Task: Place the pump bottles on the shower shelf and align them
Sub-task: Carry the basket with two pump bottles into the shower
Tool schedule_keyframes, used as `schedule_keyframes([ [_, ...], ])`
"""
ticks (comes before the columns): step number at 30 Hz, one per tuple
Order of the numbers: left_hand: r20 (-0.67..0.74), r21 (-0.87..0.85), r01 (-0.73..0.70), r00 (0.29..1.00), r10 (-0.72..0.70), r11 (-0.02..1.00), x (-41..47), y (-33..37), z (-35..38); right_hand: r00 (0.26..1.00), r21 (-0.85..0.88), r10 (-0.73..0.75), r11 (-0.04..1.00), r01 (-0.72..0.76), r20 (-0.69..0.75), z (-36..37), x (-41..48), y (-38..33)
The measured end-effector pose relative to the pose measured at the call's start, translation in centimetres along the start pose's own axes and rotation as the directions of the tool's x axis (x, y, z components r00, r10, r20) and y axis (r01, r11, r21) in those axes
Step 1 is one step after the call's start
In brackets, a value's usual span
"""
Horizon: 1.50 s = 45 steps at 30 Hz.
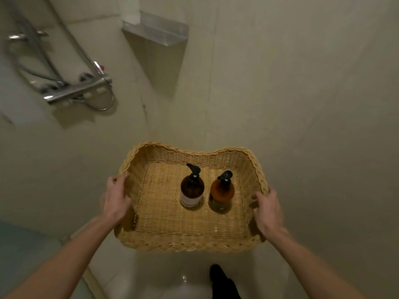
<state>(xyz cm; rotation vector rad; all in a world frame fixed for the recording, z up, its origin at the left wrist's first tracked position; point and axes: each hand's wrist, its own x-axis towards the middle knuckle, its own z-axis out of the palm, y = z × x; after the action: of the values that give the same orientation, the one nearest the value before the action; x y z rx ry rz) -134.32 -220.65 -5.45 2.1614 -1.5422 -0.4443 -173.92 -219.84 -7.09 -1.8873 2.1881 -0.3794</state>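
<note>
Both hands' grip closed on basket sides, left hand, right hand, two pump bottles upright inside

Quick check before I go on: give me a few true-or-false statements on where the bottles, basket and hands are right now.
1. Both pump bottles stand upright in the wicker basket. True.
2. One bottle is already on the metal shelf. False: both are in the basket.
3. The left hand and right hand each hold a side of the basket. True.
4. The bottles touch each other. False: a gap separates them.
</note>
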Motion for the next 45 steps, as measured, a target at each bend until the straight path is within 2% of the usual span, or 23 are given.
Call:
schedule_keyframes([
  [5,-0.104,-0.014,0.152,0.983,-0.153,0.988,1.1,-2.2,-1.1,0.982,0.007,-0.172,0.985,0.172,0.082,2.0,7.1,-4.5],
  [9,-0.178,-0.031,0.305,0.935,-0.305,0.952,2.0,-4.4,-1.6,0.935,0.033,-0.326,0.945,0.325,0.136,3.9,13.2,-8.8],
  [15,-0.304,-0.065,0.513,0.807,-0.507,0.856,1.8,-6.9,-2.4,0.804,0.090,-0.539,0.840,0.535,0.254,6.9,20.3,-16.1],
  [19,-0.362,-0.112,0.600,0.717,-0.595,0.792,0.3,-7.8,-2.7,0.716,0.135,-0.637,0.766,0.628,0.285,9.4,22.3,-20.2],
  [23,-0.369,-0.158,0.683,0.629,-0.684,0.714,-2.0,-8.7,-3.0,0.637,0.156,-0.674,0.723,0.673,0.373,12.1,22.9,-23.7],
  [27,-0.366,-0.196,0.743,0.550,-0.751,0.640,-3.9,-10.3,-2.8,0.588,0.162,-0.703,0.685,0.710,0.400,14.6,22.2,-26.2],
  [34,-0.374,-0.208,0.785,0.488,-0.789,0.584,-6.1,-12.7,-1.8,0.522,0.225,-0.739,0.645,0.730,0.427,18.7,20.9,-28.8],
  [40,-0.356,-0.199,0.790,0.493,-0.794,0.580,-6.0,-17.1,1.7,0.488,0.206,-0.785,0.587,0.783,0.382,23.6,20.9,-29.0],
  [45,-0.378,-0.197,0.782,0.495,-0.782,0.591,-5.4,-23.0,8.4,0.483,0.180,-0.792,0.572,0.800,0.373,31.1,21.2,-28.3],
])
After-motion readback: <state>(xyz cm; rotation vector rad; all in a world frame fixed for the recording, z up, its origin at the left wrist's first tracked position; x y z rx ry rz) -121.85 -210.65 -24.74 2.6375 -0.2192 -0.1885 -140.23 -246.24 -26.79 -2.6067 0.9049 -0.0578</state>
